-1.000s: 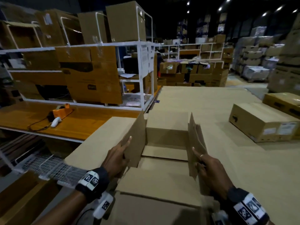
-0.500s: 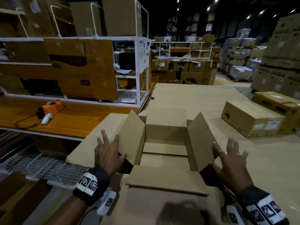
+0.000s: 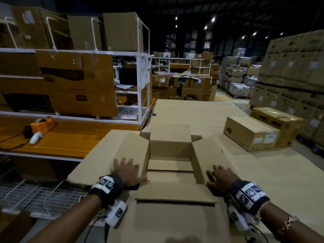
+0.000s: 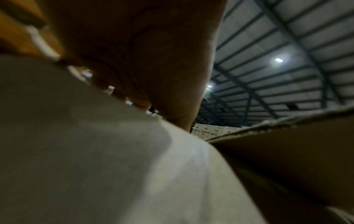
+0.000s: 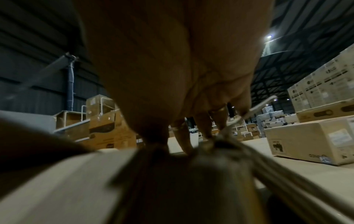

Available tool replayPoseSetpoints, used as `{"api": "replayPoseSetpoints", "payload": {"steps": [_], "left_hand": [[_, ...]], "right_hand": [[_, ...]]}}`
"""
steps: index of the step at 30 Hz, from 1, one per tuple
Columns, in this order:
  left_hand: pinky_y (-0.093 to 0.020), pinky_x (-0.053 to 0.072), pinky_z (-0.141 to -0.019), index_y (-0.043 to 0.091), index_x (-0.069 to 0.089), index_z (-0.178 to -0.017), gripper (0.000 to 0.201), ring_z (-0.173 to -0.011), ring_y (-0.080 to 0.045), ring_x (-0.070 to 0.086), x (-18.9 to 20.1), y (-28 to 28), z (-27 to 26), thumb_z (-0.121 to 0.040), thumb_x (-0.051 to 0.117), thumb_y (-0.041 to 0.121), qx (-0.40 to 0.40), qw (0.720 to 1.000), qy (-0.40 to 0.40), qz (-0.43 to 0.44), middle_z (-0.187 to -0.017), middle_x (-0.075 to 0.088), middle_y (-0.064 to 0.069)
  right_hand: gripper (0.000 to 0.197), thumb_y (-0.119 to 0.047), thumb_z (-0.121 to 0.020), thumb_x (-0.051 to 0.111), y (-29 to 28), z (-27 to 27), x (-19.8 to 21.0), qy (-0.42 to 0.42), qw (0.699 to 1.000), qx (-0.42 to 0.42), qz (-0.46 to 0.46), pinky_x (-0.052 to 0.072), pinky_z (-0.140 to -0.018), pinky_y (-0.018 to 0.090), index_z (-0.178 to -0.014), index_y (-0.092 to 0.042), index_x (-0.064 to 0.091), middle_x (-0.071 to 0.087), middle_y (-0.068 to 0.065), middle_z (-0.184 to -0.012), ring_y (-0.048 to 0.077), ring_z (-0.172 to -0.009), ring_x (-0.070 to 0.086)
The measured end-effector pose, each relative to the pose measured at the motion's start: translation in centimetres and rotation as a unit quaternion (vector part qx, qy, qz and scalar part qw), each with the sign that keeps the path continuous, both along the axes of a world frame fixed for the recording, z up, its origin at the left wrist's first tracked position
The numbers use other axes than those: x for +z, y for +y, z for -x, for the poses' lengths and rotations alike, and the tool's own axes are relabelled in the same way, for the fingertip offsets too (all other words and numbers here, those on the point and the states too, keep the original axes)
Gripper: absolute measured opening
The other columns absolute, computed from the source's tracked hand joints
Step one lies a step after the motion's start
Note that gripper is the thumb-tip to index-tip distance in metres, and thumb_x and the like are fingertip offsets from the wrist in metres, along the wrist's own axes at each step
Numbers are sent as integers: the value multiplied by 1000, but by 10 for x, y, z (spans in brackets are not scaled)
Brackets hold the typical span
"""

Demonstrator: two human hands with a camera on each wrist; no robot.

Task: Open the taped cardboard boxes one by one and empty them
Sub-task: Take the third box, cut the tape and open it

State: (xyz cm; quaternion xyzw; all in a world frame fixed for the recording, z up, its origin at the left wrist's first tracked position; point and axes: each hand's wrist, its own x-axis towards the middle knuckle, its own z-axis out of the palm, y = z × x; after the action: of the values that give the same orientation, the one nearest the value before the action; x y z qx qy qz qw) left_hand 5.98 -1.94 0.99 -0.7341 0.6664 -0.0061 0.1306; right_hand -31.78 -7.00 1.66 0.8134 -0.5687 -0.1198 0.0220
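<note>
I am pressing my left hand (image 3: 127, 173) flat, fingers spread and straight, on the left flap (image 3: 115, 155) of the open cardboard box (image 3: 171, 165) sitting right in front of me on the cardboard-covered surface (image 3: 201, 113). My right hand (image 3: 221, 176) is lying palm down on the right flap (image 3: 208, 155), fingers straight and slightly apart.

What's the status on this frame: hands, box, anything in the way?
Left hand flat on left flap, right hand flat on right flap. Open box shows only cardboard inside. Nothing in the way.
</note>
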Motion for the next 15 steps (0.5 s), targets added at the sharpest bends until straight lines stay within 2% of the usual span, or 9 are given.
{"api": "replayPoseSetpoints", "payload": {"steps": [4,7,11,13,15], "left_hand": [[-63,-5,-119,33,23,-158,139,-155,-28,2,-3,0,-14,-43,2,108,-75,994,68,-32,-169,8,-3],[-61,-7,-120,32,23,-158,130,-155,-25,1,2,4,-15,-51,10,105,-83,992,85,-42,-169,7,0],[-59,-8,-120,33,20,-159,142,-155,-24,2,4,10,-15,-40,9,110,-73,988,133,-40,-169,10,0],[-58,-3,-122,32,18,-159,126,-155,-26,8,8,14,-11,-57,17,106,-59,986,154,-29,-168,14,-1],[-55,4,-123,30,16,-159,104,-154,-28,14,15,18,-4,-77,32,92,-51,985,165,-13,-167,17,-1]], "right_hand": [[52,-51,-100,41,1,-1,-17,8,999,-16,37,27,-113,56,-147,-29,42,36,9,-153,30,-140,33],[51,-48,-101,40,10,-10,-21,-4,998,-45,47,20,-115,60,-149,-30,38,29,9,-159,30,-145,27],[49,-43,-103,34,23,-10,-20,-47,997,-52,41,16,-118,56,-150,-28,38,24,9,-163,28,-149,24],[48,-41,-105,32,33,-12,-13,-93,993,-53,49,22,-118,48,-149,-25,38,32,8,-159,26,-145,33],[49,-41,-105,30,42,-16,-7,-135,987,-52,74,26,-118,42,-151,-24,36,38,7,-156,25,-140,40]]}}
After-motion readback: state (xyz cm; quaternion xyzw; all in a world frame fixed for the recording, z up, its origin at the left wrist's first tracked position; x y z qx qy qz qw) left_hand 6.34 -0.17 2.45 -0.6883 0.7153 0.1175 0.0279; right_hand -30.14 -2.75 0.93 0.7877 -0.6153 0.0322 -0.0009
